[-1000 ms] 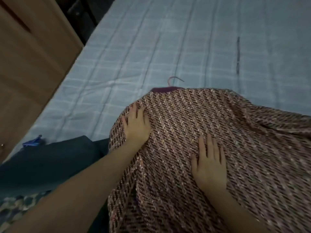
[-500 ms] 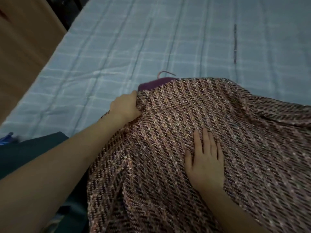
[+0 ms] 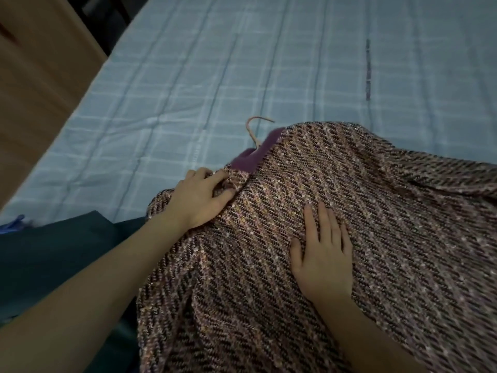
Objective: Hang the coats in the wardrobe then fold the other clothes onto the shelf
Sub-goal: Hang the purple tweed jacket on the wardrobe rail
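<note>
A pink and brown tweed coat (image 3: 349,238) lies spread across the bed, with a purple collar (image 3: 255,154) at its top. A thin pink hanger hook (image 3: 254,127) sticks out past the collar; the rest of the hanger is hidden under the fabric. My left hand (image 3: 199,195) sits at the coat's left shoulder, next to the collar, and pinches a fold of the tweed between its fingers and thumb. My right hand (image 3: 322,251) lies flat on the middle of the coat, fingers straight and together.
The bed has a light blue checked cover (image 3: 215,76). A dark teal garment (image 3: 61,254) lies at the left under my forearm, with a small blue thing (image 3: 13,224) beside it. A wooden panel (image 3: 35,76) stands along the bed's left side.
My left hand moved from flat on the coat up to the shoulder by the collar and closed on the fabric. The purple collar shows more. My right hand stayed flat.
</note>
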The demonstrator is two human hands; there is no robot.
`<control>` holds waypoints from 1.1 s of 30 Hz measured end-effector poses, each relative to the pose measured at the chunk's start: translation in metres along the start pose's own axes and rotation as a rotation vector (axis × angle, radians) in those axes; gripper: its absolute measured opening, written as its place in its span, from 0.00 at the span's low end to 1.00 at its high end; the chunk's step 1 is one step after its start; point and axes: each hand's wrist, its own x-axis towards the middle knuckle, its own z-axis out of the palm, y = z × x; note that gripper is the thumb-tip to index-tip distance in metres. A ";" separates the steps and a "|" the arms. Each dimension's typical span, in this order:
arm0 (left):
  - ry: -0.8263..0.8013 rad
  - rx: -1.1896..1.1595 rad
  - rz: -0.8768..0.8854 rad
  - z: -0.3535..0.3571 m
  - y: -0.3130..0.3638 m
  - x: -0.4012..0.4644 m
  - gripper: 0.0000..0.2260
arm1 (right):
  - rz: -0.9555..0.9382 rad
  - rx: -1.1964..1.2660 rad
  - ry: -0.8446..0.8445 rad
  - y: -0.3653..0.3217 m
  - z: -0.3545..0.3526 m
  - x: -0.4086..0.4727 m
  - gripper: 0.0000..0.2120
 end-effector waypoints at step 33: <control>-0.272 -0.564 0.042 -0.307 0.179 -0.309 0.13 | -0.272 0.316 0.135 0.029 -0.402 -0.092 0.15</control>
